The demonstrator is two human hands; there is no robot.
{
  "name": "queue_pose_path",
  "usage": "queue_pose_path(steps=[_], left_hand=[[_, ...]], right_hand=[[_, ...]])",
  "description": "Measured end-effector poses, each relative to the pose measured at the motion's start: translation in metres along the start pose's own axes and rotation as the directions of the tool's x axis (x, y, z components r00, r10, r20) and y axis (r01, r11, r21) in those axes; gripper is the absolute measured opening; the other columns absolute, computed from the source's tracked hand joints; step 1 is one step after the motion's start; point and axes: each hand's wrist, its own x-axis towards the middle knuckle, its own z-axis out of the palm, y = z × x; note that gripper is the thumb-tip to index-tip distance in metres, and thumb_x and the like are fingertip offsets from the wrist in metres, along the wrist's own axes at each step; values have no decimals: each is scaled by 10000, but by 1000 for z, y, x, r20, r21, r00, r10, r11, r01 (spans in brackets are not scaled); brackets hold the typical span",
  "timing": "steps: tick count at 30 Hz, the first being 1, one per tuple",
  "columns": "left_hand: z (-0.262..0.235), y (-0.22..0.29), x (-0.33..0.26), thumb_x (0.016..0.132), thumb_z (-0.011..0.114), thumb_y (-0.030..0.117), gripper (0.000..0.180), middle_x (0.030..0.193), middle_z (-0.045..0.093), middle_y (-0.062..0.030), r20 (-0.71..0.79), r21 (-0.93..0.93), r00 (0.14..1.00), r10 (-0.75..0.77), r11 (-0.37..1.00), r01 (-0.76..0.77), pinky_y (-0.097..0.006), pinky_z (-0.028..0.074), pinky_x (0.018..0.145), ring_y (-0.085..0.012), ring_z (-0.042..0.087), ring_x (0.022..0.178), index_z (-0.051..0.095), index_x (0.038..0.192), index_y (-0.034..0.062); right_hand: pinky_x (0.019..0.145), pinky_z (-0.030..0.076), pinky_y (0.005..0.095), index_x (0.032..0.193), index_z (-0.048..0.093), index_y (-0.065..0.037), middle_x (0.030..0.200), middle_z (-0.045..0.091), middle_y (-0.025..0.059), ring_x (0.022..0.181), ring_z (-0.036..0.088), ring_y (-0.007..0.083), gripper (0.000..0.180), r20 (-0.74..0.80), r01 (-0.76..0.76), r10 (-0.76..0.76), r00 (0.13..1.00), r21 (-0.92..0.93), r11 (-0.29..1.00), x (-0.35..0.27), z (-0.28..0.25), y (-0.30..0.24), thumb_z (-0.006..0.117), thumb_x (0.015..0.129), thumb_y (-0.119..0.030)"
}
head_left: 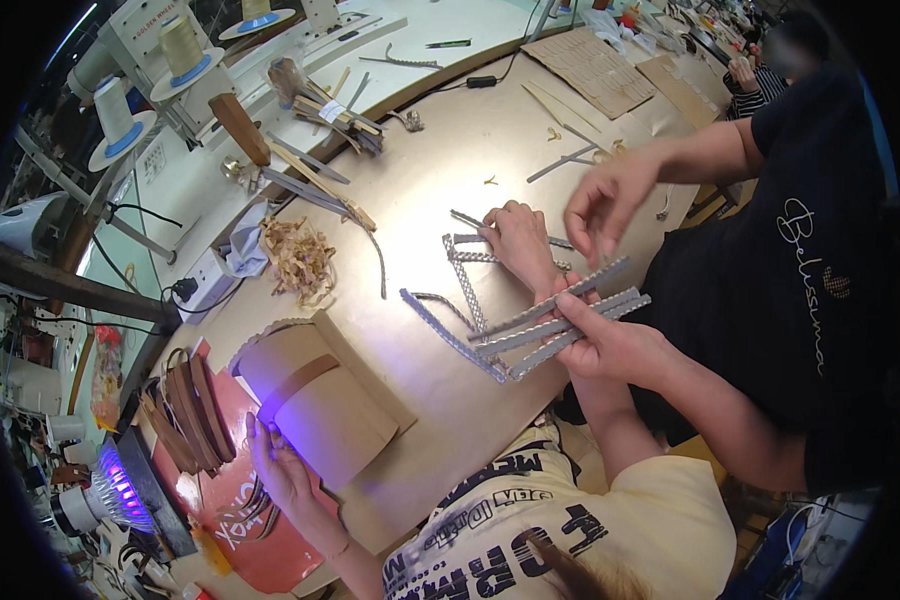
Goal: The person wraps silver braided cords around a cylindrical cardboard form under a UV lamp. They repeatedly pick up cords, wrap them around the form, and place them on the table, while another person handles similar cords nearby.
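My right hand [520,237], fingers close together, rests at centre on narrow silver-grey braided strips [462,285], apparently steadying them; whether it pinches I cannot tell. A co-worker's hand [610,345] holds similar strips alongside. My left hand [285,470], loosely spread, lies lower left beside a folded tan panel [355,405].

Brightest, with washed-out glare, across the tabletop [420,175]. Tinted violet-blue at lower left by a lamp [123,488]. Bowed toward the rim, black in the corners.

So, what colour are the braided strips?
The braided strips look silvery grey, seen best in the head view, the only one.
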Motion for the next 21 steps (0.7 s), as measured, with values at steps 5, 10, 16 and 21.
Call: queue_pose_path(steps=[5, 10, 16, 21], left_hand=[[-1, 0, -1, 955, 564, 47, 358, 1078, 639, -54, 0, 3, 1000, -2, 1000, 2, -201, 521, 728, -99, 609, 889, 518, 1309, 19], [-2, -1, -3, 954, 566, 48, 367, 1084, 636, -53, -47, 9, 999, 16, 1000, -15, -202, 523, 717, -102, 604, 886, 516, 1317, 18], [-3, 0, 2, 959, 566, 57, 370, 1050, 620, -58, -57, 1, 998, -5, 1000, 5, -203, 527, 719, -98, 596, 859, 491, 1319, 15], [-1, 0, 3, 963, 557, 54, 356, 1036, 625, -70, -52, 12, 999, -3, 1000, 4, -193, 542, 707, -99, 612, 845, 487, 1310, 14]], right_hand=[[887, 570, 349, 1266, 474, -33, 1143, 622, 121, 1011, 651, 203, 269, 43, 125, -121, 992, -107, 986, -28, -13, -24, 386, 1024, -114], [803, 599, 320, 1255, 453, -25, 1066, 645, 137, 918, 680, 201, 259, 48, 283, -281, 958, -274, 919, -50, -17, -4, 410, 1003, -62], [804, 607, 350, 1250, 447, -23, 993, 654, 135, 860, 690, 212, 260, 84, 391, -387, 918, -350, 851, -72, -18, 8, 438, 993, -65], [787, 612, 331, 1249, 443, -7, 994, 654, 143, 860, 692, 211, 260, 138, 390, -365, 921, -374, 841, -71, -10, 12, 436, 995, -61]])
